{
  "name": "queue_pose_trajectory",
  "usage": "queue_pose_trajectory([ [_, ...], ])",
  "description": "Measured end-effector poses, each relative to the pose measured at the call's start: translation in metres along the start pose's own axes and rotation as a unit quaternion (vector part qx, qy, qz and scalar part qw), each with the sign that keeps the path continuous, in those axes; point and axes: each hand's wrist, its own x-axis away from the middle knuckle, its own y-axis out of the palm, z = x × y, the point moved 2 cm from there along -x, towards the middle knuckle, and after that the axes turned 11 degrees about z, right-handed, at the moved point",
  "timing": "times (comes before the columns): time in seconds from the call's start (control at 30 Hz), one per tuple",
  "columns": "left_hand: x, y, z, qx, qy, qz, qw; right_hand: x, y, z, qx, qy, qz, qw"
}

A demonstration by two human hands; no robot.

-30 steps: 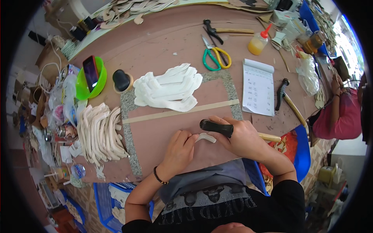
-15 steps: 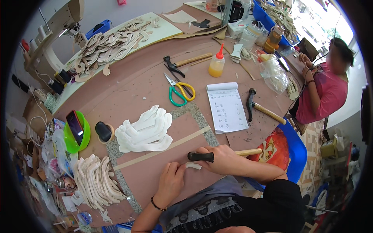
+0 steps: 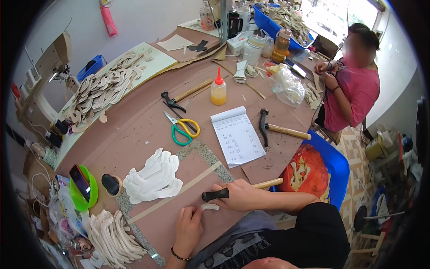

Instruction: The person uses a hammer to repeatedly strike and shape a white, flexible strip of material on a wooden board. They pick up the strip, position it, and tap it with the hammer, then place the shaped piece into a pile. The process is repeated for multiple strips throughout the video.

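A small curved off-white strip (image 3: 209, 206) lies on the brown work surface in front of me. At its left end, my left hand (image 3: 189, 227) grips it with closed fingertips. My right hand (image 3: 239, 195) is wrapped round a hammer with a black head (image 3: 216, 194) and a wooden handle (image 3: 268, 183). The hammer head hangs just above and beside the strip; whether it touches is hard to tell. Beyond my hands sits a pile of white strips (image 3: 153, 175). A stack of cream curved strips (image 3: 115, 240) lies to the left of my left hand.
Scissors (image 3: 182, 130), a hammer (image 3: 262, 127), another hammer (image 3: 174, 101), a notepad (image 3: 237, 136) and a yellow glue bottle (image 3: 218, 93) lie ahead. A green bowl (image 3: 92, 193) holds a phone. A blue bin (image 3: 339, 170) stands right. A person (image 3: 351, 94) sits far right.
The whole view has shifted, so the table's things appear further left, and the nearer ones lower. My hands keep nearly the same hold on the hammer and the strip.
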Motion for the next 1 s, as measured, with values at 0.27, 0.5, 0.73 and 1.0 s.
queue_pose_trajectory([
  [0.27, -0.002, 0.002, 0.000, 0.011, -0.005, 0.014, 1.000, 0.013, -0.002, 0.012, -0.032, -0.002, 0.002, 0.999],
  [0.5, -0.004, 0.001, 0.001, 0.028, -0.053, 0.027, 0.998, 0.011, 0.000, 0.014, -0.094, -0.021, -0.009, 0.995],
  [0.73, 0.000, 0.006, -0.006, 0.047, -0.047, 0.037, 0.997, 0.009, 0.002, 0.017, -0.117, -0.013, -0.026, 0.993],
  [1.0, 0.001, 0.007, -0.005, 0.023, -0.002, 0.042, 0.999, 0.011, -0.003, 0.019, -0.146, -0.025, -0.012, 0.989],
])
